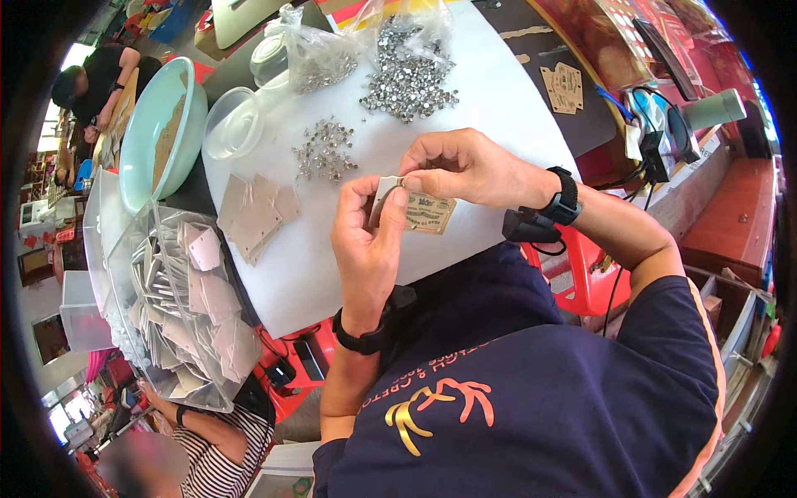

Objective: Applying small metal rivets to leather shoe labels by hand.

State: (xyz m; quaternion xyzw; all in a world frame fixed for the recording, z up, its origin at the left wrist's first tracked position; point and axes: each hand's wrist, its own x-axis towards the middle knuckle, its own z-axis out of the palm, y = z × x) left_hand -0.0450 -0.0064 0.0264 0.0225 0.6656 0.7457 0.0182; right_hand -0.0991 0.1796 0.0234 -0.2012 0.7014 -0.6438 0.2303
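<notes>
Over the white tabletop's near side, my left hand [365,249] pinches a small stack of flat pieces between thumb and fingers. It includes a tan printed card [428,217] and a grey-white plate [385,187]. My right hand [477,170] closes thumb and forefinger on the card's upper edge, close to the left thumb; whether a small metal piece is between them I cannot tell. Beyond the hands lies a loose scatter of small shiny metal pieces [326,149]. Several flat grey plates [256,217] with small corner holes overlap on the table to the left.
A larger heap of metal pieces [407,79] spills from a plastic bag at the back. A clear round tub [233,124] stands left of it. Beside the table are a clear bin [154,365] of grey plates and a pale green basin [197,108]. Two other people work at left.
</notes>
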